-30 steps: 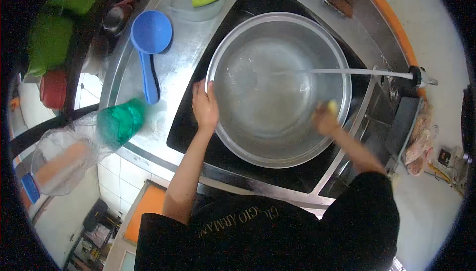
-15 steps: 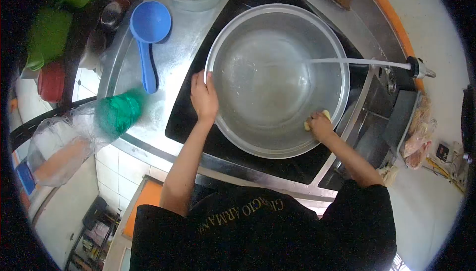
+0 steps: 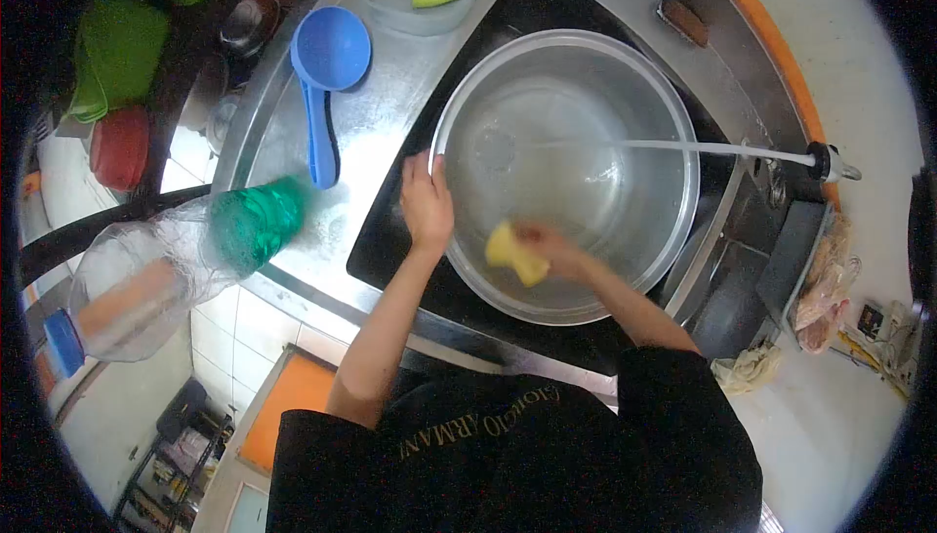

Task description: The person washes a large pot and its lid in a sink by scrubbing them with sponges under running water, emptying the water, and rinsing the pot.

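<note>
A wide, round stainless-steel basin (image 3: 586, 94) sits in the dark sink, taking up most of it. Its inside is dull silver and wet, with a shallow pool of water across the bottom, and a thin stream of water runs in from the right and lands near the middle. Its rim is thin and rolled. A yellow sponge (image 3: 514, 253), soft and a little crumpled, is pressed against the basin's inner wall on the near side, just below the rim.
</note>
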Tool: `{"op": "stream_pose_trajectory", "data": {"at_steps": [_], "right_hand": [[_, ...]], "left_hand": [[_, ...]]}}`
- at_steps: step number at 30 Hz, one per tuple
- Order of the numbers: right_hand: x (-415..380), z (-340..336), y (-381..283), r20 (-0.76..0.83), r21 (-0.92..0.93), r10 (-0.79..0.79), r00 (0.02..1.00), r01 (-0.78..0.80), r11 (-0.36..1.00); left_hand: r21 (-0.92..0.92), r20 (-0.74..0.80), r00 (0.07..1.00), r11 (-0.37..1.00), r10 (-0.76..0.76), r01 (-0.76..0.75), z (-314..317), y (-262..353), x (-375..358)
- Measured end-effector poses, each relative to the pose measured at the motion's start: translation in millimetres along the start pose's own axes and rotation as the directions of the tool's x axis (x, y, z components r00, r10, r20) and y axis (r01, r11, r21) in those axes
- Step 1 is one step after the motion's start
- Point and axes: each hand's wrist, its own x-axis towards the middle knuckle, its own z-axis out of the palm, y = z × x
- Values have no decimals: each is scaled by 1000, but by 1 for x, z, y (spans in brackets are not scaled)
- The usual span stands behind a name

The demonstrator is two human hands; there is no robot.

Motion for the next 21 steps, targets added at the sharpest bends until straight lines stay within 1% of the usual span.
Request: {"op": "stream_pose_trajectory", "data": {"at_steps": [1, 2, 3, 4, 5, 7, 8, 10, 11, 13, 14, 15, 16, 17, 18, 19, 20, 21], "right_hand": [[23, -14, -9, -94, 355, -6, 996, 39, 934], [21, -34, -51, -169, 592, -35, 985, 130, 795], [21, -53, -75, -267, 753, -8, 964, 214, 622], [29, -86, -73, -267, 762, -119, 956, 285, 581], [34, -111, -70, -271, 766, -237, 933, 358, 534], [2, -112, -114, -306, 892, -288, 907, 379, 245], [-12, -108, -129, -300, 894, -287, 910, 373, 249], [-31, -100, -145, -336, 904, -370, 866, 407, 133], [-31, -101, -143, -335, 905, -367, 868, 405, 131], [-35, -114, -137, -590, 800, -304, 748, 594, -91], [-38, -128, -132, -598, 779, -380, 706, 623, -68], [-44, -142, -129, -598, 757, -453, 661, 652, -47], [-52, -155, -126, -643, 662, -446, 622, 745, 85], [-64, -153, -142, -718, 583, -367, 591, 799, 147], [-72, -156, -152, -800, 440, -290, 526, 842, 313], [-78, -160, -159, -870, 290, -231, 436, 831, 476], [-76, -161, -164, -871, 292, -225, 436, 829, 477], [-70, -163, -170, -920, 153, -230, 317, 832, 533]], "left_hand": [[38, -29, 999, 999, 20, -19, 1, 0, 0], [40, -26, 1000, 999, 16, -14, 0, 2, 1], [-22, 9, 1000, 1000, -14, 15, -4, 6, 1], [-82, 46, 998, 996, -39, 42, -7, 7, 0], [-80, 48, 998, 996, -36, 39, -5, 6, 0], [-63, 12, 1000, 998, -17, 17, -2, 2, 0], [-62, 9, 1000, 998, -23, 23, -2, 2, 0], [-9, 43, 998, 999, -44, 44, -3, 2, 0], [-5, 44, 998, 999, -46, 46, -3, 2, 1], [-42, 48, 998, 998, -44, 46, -3, 1, 1], [-39, 51, 998, 998, -44, 46, 0, -1, 2], [-16, 19, 999, 999, -29, 29, 4, -4, 1], [8, -11, 1000, 1000, -14, 14, 7, -8, 0], [11, -6, 1000, 1000, -15, 15, 4, -6, -1], [-18, 22, 999, 999, -32, 33, 0, -1, 0], [-46, 50, 998, 998, -48, 50, -3, 4, 1], [-43, 55, 997, 998, -48, 51, -3, 4, 1], [-40, 53, 997, 998, -48, 50, -3, 3, 1]]}}
